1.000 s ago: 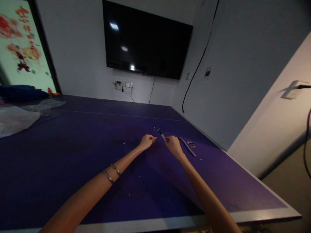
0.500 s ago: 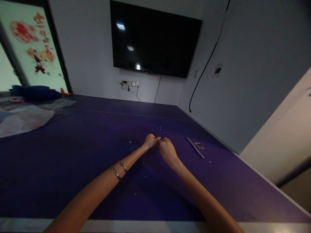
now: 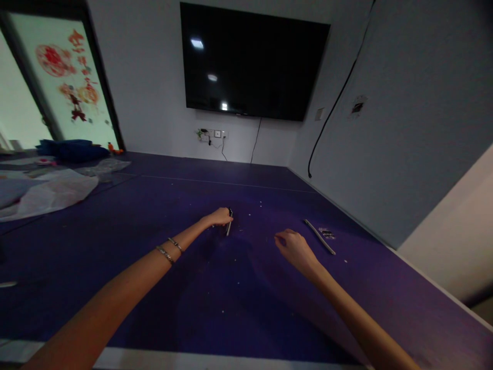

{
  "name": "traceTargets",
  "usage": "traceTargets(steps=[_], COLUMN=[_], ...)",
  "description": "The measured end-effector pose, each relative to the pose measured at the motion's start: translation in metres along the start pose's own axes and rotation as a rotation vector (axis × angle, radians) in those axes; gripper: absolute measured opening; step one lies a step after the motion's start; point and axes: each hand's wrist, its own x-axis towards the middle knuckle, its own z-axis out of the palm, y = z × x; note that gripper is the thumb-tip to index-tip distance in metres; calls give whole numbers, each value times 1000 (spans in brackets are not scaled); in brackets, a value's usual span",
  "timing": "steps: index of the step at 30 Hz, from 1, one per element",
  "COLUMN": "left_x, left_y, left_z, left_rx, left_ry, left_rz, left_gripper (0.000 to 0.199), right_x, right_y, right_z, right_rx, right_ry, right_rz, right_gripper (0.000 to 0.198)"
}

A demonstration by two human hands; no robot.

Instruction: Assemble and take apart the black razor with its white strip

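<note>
Out in front, my left hand (image 3: 220,217) is closed round a short thin pale rod (image 3: 229,228). Its lower end sticks out below the fingers, and a dark piece shows above them; its exact kind is unclear. My right hand (image 3: 296,249) hovers over the purple surface (image 3: 254,303) with its fingers curled and the tips pinched. Whatever may be between those tips is too small to make out. To the right of this hand lies a slim, slightly curved grey strip (image 3: 320,237), beside a small clear packet with dark pieces (image 3: 327,233).
Small white scraps (image 3: 249,215) are scattered over the surface. Translucent plastic sheeting (image 3: 63,192) and a dark blue bundle (image 3: 73,149) lie at the far left. A black cable (image 3: 331,110) hangs along the right wall, and a television (image 3: 254,61) is mounted ahead.
My hands, together half a second ago, have separated. The left went leftward with the pale rod, while the right moved right and nearer me. The view has shifted slightly left.
</note>
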Motion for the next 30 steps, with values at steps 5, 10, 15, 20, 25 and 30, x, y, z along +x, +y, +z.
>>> traceTargets(steps=[5,10,15,20,25,30], left_x=[11,19,19,7,-8,-10], left_y=[-16,-17,-17,-16,-17,-17], left_z=[-5,2,3,-2,1,9], left_rx=[112,177,213,224,212,167], left_ry=[-6,-15,-11,13,-50,-41], left_rz=[7,-4,-22,-58,-70,-76], left_gripper=[28,28,32,44,41,34], right_x=[-8,-16,-26,-34,-34,-26], right_y=[46,64,77,107,152,186], right_z=[2,-1,-3,-12,-19,-8], right_rx=[-13,-44,-65,-143,-182,-175], right_ry=[-50,-58,-77,-94,-98,-195], right_rz=[82,116,212,359,407,475], right_gripper=[30,30,30,33,45,50])
